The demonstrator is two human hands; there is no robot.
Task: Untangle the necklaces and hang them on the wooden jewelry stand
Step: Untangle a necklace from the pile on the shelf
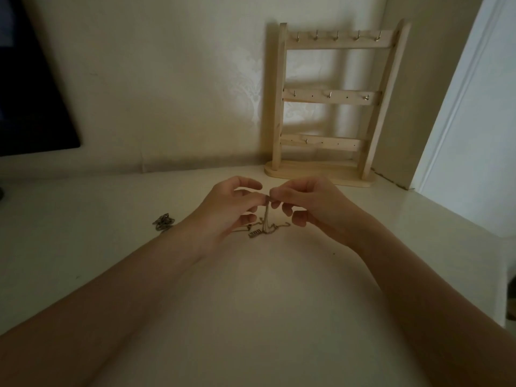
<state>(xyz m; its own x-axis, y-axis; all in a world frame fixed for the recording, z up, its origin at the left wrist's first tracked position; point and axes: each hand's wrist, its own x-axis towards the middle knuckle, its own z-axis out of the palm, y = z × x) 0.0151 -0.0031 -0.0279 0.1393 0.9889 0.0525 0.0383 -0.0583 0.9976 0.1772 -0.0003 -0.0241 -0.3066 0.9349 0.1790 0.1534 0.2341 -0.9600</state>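
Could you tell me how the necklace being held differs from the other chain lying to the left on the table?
The held necklace is pinched by both the left hand and the right hand, partly lifted, its lower part trailing on the table; the loose chain lies untouched. The held necklace hangs drawn out in a strand; the loose chain sits bunched in a small heap. Both look metallic, and neither is on the wooden jewelry stand.

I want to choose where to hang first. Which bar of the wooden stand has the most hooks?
The top bar of the wooden stand: it carries five hooks, while the middle bar shows three and the bottom bar only one.
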